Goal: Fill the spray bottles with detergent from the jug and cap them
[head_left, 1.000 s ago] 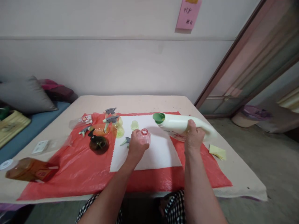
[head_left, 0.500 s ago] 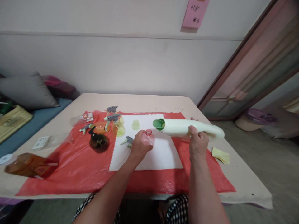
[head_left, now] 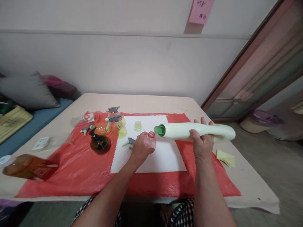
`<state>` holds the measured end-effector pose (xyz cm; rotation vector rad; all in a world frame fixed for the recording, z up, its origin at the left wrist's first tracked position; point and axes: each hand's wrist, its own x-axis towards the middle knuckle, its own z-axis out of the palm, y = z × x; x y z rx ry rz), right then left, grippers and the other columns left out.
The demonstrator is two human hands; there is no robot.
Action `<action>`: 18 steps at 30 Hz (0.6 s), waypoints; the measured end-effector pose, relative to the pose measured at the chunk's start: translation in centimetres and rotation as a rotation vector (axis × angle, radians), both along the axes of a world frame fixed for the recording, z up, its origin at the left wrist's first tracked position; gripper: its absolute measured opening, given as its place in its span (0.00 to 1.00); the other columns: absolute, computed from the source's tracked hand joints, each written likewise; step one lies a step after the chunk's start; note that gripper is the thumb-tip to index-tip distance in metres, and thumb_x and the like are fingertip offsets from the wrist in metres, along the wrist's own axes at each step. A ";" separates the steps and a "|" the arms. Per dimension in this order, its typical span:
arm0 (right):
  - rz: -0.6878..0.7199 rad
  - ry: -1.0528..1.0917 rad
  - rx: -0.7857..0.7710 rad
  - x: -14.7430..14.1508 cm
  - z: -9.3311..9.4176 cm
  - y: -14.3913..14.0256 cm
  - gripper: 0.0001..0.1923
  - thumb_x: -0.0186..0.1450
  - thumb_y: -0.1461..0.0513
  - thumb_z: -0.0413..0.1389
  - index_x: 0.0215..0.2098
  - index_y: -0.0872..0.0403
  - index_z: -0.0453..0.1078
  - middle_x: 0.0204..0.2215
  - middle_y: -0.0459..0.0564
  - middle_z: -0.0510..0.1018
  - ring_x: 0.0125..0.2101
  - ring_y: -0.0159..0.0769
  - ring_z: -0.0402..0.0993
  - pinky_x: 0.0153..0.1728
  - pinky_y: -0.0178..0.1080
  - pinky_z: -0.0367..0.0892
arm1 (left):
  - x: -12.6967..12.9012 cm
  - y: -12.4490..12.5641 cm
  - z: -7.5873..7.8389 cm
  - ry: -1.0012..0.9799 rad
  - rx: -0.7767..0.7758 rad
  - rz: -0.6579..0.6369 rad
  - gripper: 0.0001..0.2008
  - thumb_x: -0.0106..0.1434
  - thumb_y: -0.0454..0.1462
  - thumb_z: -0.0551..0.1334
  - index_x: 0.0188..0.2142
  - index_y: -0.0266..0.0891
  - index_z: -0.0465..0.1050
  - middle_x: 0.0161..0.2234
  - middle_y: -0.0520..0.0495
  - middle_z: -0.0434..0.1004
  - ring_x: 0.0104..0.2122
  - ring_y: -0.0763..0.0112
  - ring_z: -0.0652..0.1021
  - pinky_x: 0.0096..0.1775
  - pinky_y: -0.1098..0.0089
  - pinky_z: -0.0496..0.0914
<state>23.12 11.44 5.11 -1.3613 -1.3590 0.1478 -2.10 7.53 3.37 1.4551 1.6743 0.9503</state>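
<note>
My left hand (head_left: pixel 140 148) is wrapped round a small clear pink bottle (head_left: pixel 151 143), upright on the white cloth with its neck uncapped. My right hand (head_left: pixel 203 143) supports a large pale green detergent jug (head_left: pixel 178 130) tipped on its side, fingers showing beyond it. The jug's green spout (head_left: pixel 160 130) points left, just right of the pink bottle's mouth and slightly above it in the picture. I cannot make out any liquid flowing. Left of my left hand lies a grey spray head (head_left: pixel 129 142). A translucent greenish cap (head_left: pixel 138 125) sits behind.
On the red plastic sheet (head_left: pixel 78 176) stand a dark pump bottle (head_left: pixel 100 144) and a yellow spray bottle (head_left: pixel 122 127); an orange spray bottle (head_left: pixel 102 128) lies nearby. A big amber bottle (head_left: pixel 26 167) lies at left. A folded yellow cloth (head_left: pixel 225 158) is at right.
The jug's spout has shifted slightly left and down, closer to the pink bottle's neck. My right fingers now show more beyond the jug. My left hand keeps its grip.
</note>
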 end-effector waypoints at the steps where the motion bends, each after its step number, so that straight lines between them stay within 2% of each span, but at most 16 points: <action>1: 0.002 -0.009 0.001 0.0 0.1 -0.1 0.27 0.62 0.45 0.57 0.51 0.53 0.78 0.62 0.54 0.71 0.69 0.60 0.47 0.67 0.66 0.38 | 0.0 0.0 0.1 0.013 -0.005 -0.005 0.34 0.46 0.32 0.67 0.55 0.44 0.66 0.53 0.43 0.73 0.52 0.55 0.74 0.50 0.59 0.69; 5: 0.001 -0.039 0.009 0.2 0.3 -0.2 0.26 0.62 0.44 0.56 0.49 0.52 0.79 0.60 0.54 0.74 0.69 0.60 0.48 0.67 0.67 0.38 | 0.0 -0.1 0.4 0.076 -0.017 -0.025 0.34 0.46 0.32 0.67 0.55 0.44 0.65 0.52 0.43 0.73 0.53 0.52 0.73 0.52 0.57 0.68; 12: 0.001 -0.107 0.050 0.6 0.2 -0.2 0.31 0.62 0.44 0.57 0.56 0.54 0.75 0.66 0.55 0.67 0.71 0.59 0.46 0.68 0.65 0.39 | 0.0 0.0 -0.1 0.128 0.003 -0.046 0.35 0.46 0.32 0.66 0.55 0.44 0.65 0.54 0.42 0.72 0.55 0.52 0.72 0.53 0.57 0.68; 18: 0.005 -0.110 0.066 0.4 0.5 -0.5 0.28 0.62 0.44 0.58 0.52 0.53 0.77 0.65 0.55 0.68 0.71 0.61 0.43 0.67 0.67 0.38 | 0.0 -0.2 0.2 0.099 -0.032 -0.071 0.36 0.47 0.32 0.67 0.57 0.41 0.64 0.55 0.38 0.71 0.54 0.49 0.72 0.52 0.55 0.67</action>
